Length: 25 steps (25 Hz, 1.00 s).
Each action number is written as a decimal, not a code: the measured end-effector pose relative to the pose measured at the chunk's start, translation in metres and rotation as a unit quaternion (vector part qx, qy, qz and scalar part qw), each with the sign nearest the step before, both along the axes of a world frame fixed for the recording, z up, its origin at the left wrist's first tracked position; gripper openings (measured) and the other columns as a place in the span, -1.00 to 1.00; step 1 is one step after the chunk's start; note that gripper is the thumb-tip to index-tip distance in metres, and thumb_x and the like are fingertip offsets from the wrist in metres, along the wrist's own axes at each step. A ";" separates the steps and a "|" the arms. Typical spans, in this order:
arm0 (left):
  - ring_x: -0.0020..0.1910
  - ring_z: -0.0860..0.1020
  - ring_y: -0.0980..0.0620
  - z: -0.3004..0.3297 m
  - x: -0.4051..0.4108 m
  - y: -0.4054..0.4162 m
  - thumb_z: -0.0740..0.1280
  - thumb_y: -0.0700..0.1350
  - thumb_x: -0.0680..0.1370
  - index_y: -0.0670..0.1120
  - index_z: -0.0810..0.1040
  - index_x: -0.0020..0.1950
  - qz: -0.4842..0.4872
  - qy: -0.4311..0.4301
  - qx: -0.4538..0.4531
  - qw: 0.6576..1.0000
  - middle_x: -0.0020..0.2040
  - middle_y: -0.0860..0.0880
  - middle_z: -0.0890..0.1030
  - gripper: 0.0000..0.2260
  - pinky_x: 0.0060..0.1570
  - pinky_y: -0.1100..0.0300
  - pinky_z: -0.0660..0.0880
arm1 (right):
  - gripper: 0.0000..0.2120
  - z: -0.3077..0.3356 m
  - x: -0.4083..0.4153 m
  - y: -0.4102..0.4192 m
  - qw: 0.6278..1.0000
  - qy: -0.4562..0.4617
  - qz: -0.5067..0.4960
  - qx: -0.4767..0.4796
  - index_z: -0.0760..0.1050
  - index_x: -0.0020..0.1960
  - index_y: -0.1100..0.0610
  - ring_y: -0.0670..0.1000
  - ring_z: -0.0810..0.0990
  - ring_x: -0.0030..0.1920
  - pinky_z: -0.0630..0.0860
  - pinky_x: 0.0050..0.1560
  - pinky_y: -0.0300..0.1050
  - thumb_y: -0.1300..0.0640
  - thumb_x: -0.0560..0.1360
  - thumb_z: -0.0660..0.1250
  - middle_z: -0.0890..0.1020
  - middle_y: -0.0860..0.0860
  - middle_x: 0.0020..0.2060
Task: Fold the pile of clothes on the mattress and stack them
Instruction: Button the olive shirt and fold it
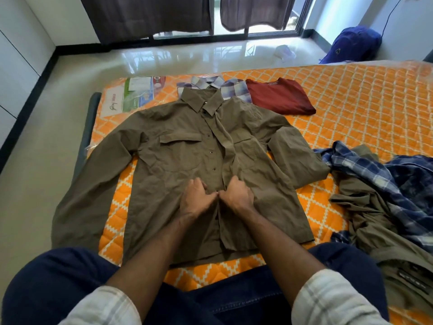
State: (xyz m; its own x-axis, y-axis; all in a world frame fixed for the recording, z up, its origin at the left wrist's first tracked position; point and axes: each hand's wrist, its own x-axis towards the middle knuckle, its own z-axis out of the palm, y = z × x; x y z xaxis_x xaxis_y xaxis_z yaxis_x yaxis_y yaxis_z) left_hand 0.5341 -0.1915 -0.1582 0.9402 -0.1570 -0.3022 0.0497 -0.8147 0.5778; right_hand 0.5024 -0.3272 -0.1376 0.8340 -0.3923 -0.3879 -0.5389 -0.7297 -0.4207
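I had the olive shirt [187, 165] spread face up across the near left part of the mattress [351, 95], collar toward the far edge, its left sleeve hanging off the mattress side. My left hand [194, 198] and right hand [236, 195] met at the placket low on the shirt front, each with fingers curled, pinching one edge of the opening, apparently fastening a snap there. I judged this the preparing step: closing the front before any fold. Next would call for flipping or smoothing the shirt, then bringing both sleeves in toward the middle. Beyond the collar lay a folded checked shirt [232, 90] and, just right of it, a folded red top [281, 97]. The unfolded pile [386, 184] waited at the near right, touching the shirt's right sleeve.
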 end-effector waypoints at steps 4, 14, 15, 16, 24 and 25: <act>0.17 0.46 -0.07 -0.009 -0.017 -0.016 0.49 0.33 0.31 -0.02 0.42 0.08 0.065 -0.082 0.073 0.992 0.12 -0.04 0.48 -0.42 0.19 -0.03 0.46 | -0.85 -0.024 -0.014 -0.029 0.975 -0.072 -0.087 0.193 0.55 -0.01 0.13 0.12 0.68 -0.04 0.62 -0.02 0.02 0.16 0.47 0.49 0.68 0.10 -0.10; 0.15 0.54 -0.06 -0.007 -0.016 -0.014 0.41 0.07 0.45 0.06 0.56 -0.03 0.061 -0.066 0.057 0.994 0.04 0.01 0.61 -0.83 0.17 0.02 0.45 | -0.94 -0.025 -0.016 -0.020 0.900 -0.103 -0.199 0.374 0.61 -0.06 0.17 -0.09 0.63 -0.35 0.57 -0.36 -0.21 0.27 0.52 0.47 0.66 0.05 -0.29; 0.11 0.57 -0.05 -0.008 -0.016 -0.014 0.40 0.05 0.44 0.06 0.57 -0.07 0.076 -0.064 0.036 0.994 -0.02 0.05 0.64 -0.87 0.15 0.03 0.45 | -0.93 -0.025 -0.014 -0.015 0.894 -0.106 -0.212 0.380 0.61 -0.04 0.19 -0.07 0.64 -0.33 0.59 -0.34 -0.20 0.27 0.51 0.48 0.66 0.07 -0.27; 0.08 0.59 -0.03 -0.009 -0.016 -0.013 0.40 0.04 0.45 0.06 0.57 -0.10 0.093 -0.059 0.016 0.994 -0.07 0.08 0.66 -0.91 0.13 0.04 0.43 | -0.92 -0.026 -0.013 -0.010 0.891 -0.109 -0.220 0.382 0.60 -0.04 0.21 -0.07 0.64 -0.32 0.59 -0.34 -0.21 0.28 0.51 0.48 0.66 0.08 -0.26; -0.04 0.63 0.06 -0.026 -0.024 -0.011 0.47 0.04 0.46 0.10 0.69 -0.15 0.179 -0.065 -0.075 0.979 -0.19 0.11 0.70 -0.96 0.03 0.13 0.31 | -0.89 -0.043 -0.009 0.016 0.923 -0.134 -0.231 0.278 0.66 -0.25 0.04 -0.03 0.69 -0.19 0.60 -0.09 -0.12 0.12 0.39 0.57 0.73 -0.02 -0.27; -0.03 0.62 0.07 -0.029 -0.025 -0.011 0.47 0.04 0.46 0.10 0.71 -0.13 0.181 -0.072 -0.077 0.978 -0.17 0.12 0.71 -0.94 0.00 0.14 0.26 | -0.90 -0.044 -0.009 0.017 0.921 -0.139 -0.235 0.278 0.66 -0.24 0.04 -0.02 0.70 -0.16 0.60 -0.06 -0.12 0.13 0.40 0.57 0.73 -0.02 -0.26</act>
State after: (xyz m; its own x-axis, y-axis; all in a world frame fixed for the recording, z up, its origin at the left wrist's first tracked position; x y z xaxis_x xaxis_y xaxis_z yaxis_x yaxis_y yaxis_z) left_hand 0.5096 -0.2029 -0.1869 0.9736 0.1606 -0.1621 0.2281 -0.6615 0.7144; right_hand 0.4932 -0.3099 -0.1817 0.7196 -0.5408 -0.4356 -0.5560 -0.0729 -0.8280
